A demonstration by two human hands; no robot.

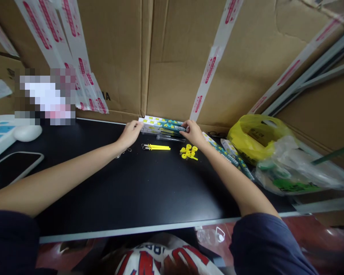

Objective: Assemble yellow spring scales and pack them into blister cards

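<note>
Long boxes [163,126] lay stacked near the middle of the frame, at the far edge of the black bench [149,191]. The grip of the left hand [130,133] was closed on their left end, while the right hand [195,134] pinched their right end between thumb and fingers. The boxes were white and teal, with yellow characters on the teal; one looked like 力, and the smaller print was too fine to read. Nearer the bottom lay yellow sticks [160,148] with metal ends and, to their right, a cluster of yellow coils [189,151]. At right, a yellow bag [243,143] carried blurred dark printing, and a clear bag [299,168] bore illegible green print. The cardboard [117,49] behind showed black lettering ending in "A" at upper left, and tape [209,70] with red labels too small to read.
</note>
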